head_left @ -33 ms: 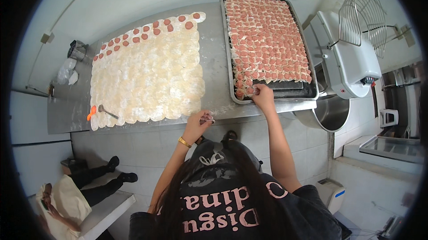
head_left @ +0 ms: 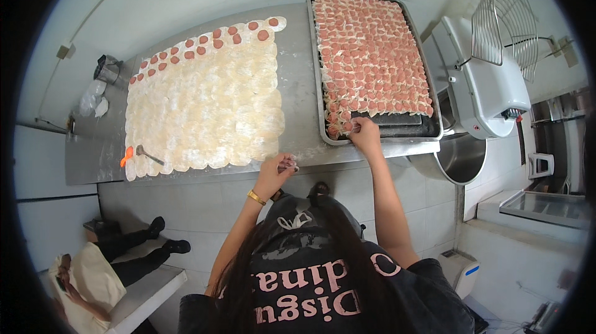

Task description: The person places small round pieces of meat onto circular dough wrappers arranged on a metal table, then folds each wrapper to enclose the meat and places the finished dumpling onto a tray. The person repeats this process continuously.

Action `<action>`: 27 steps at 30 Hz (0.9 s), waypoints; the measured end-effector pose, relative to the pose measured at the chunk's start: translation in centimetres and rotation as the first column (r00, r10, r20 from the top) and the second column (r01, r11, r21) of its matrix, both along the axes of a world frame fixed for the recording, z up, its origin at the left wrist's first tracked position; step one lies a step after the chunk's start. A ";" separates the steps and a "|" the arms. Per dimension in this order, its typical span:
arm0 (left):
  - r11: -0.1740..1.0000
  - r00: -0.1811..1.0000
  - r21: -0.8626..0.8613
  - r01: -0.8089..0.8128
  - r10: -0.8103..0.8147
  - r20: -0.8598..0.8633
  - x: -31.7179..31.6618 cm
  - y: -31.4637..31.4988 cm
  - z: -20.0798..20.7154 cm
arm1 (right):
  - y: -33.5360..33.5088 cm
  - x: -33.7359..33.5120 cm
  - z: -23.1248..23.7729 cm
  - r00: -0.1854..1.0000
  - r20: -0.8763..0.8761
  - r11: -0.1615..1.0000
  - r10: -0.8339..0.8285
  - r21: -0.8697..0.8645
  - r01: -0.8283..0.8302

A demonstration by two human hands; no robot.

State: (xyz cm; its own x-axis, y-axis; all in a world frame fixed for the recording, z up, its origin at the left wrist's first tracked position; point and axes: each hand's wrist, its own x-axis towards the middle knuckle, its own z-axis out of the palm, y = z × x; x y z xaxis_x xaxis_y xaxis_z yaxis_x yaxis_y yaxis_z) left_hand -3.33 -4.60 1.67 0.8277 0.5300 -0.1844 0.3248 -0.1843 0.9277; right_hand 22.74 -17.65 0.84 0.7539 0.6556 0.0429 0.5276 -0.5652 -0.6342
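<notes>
My right hand [head_left: 364, 134] reaches over the near left corner of a metal tray [head_left: 325, 124]. Its fingers pinch a small filled dumpling with pinkish meat at the end of the row; the fingertips partly hide it. Rows of similar dumplings [head_left: 369, 48] fill most of the tray. My left hand [head_left: 277, 172] hovers at the table's front edge, palm up. Its floury fingers are curled, and I cannot make out what is inside. To its left lies a sheet of overlapping round dough wrappers [head_left: 205, 104], floured, with meat balls [head_left: 217, 43] along the far rows.
A spoon-like tool [head_left: 149, 155] and an orange item [head_left: 127, 156] lie on the wrappers' near left corner. Right of the tray stand a white mixer [head_left: 481, 79] with a wire guard and a steel bowl [head_left: 462, 157]. Another person [head_left: 93, 278] sits at lower left.
</notes>
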 end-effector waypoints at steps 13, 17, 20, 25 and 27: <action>0.979 0.985 0.109 -0.175 0.173 0.024 4.9 -1.6 -0.6 | -1.4 1.8 1.4 0.982 -0.176 0.998 0.069 0.008 -0.068; 0.952 0.954 0.104 -0.288 0.275 0.119 6.5 -1.4 -2.3 | -1.0 1.5 1.0 0.990 -0.128 0.998 0.064 -0.006 -0.065; 0.936 0.943 0.149 -0.320 0.298 0.150 7.3 -1.3 -3.5 | -0.7 1.5 0.9 0.986 -0.135 0.993 0.100 -0.053 -0.108; 0.908 0.933 0.243 -0.343 0.299 0.200 9.3 -1.0 -4.4 | -2.0 2.3 1.5 0.992 -0.121 0.998 0.040 -0.051 -0.047; 0.876 0.919 0.295 -0.382 0.325 0.225 9.8 -1.0 -4.2 | -2.8 2.8 1.9 0.994 -0.111 0.998 0.004 -0.066 -0.012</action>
